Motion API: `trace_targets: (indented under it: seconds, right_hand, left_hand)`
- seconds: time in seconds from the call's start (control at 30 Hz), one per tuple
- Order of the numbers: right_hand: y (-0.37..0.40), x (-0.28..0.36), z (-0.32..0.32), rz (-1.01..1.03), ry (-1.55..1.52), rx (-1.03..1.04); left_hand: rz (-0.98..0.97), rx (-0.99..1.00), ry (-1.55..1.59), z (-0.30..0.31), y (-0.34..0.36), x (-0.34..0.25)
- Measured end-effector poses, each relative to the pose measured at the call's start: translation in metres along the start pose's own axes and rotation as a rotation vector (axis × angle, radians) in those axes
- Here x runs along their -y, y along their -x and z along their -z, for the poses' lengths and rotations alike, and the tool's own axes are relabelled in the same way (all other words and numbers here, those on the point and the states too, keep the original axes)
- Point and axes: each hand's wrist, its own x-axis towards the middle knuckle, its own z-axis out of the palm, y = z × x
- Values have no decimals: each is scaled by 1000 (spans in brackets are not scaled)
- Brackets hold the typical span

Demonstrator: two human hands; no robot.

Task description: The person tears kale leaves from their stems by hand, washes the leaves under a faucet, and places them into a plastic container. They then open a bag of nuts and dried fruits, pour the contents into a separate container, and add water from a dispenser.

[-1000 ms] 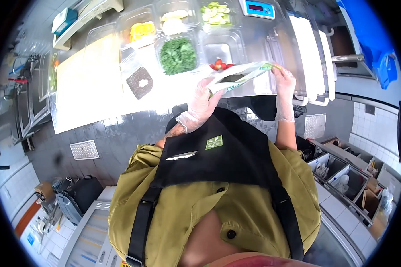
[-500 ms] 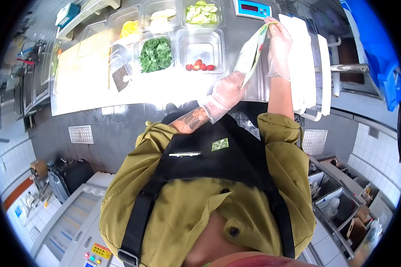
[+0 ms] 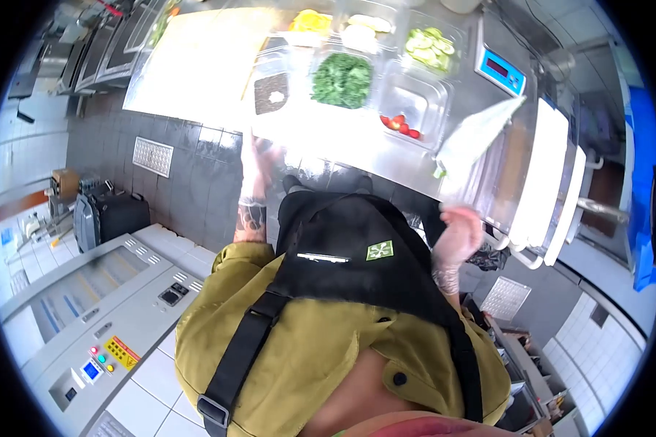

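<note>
My left hand, in a clear glove, is raised at the front edge of the steel counter, just below a tub of dark seeds; it holds nothing. My right hand, also gloved and blurred, hangs below the counter edge with nothing in it. A white and green pouch lies on the counter beside the blue scale, apart from both hands.
Clear tubs hold green leaves, red tomatoes, cucumber slices and yellow pieces. A pale cutting board lies left. White trays stand right. A grey machine with buttons is at lower left.
Both hands let go of the pouch, which now lies on the counter. My right hand dropped below the edge; my left hand moved left toward the seed tub.
</note>
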Motion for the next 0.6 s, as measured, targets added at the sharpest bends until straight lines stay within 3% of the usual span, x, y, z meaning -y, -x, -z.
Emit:
trace_targets:
  seconds: [0.07,0.17,0.2,0.27,0.3,0.4,0.47,0.6]
  right_hand:
    - [17,-4,-25,-359,31,198]
    - [24,-1,-85,-501,25,469]
    - [28,1,-107,-520,32,508]
    - [40,5,-155,-521,56,576]
    - [49,2,-176,-560,63,596]
    - [90,-5,-241,-647,151,697]
    - [124,-1,-285,-750,220,872]
    - [184,16,-383,-1020,449,1268]
  left_hand:
    - [-138,96,199,28,-56,4]
    - [-204,344,10,31,-85,-7]
    - [-239,308,52,28,-87,-9]
    - [-12,195,82,24,-68,-41]
    - [15,235,61,36,-65,-44]
    - [-40,469,-107,108,-55,-68]
    - [145,528,-24,164,-47,-95]
    - [191,438,146,286,-44,-158]
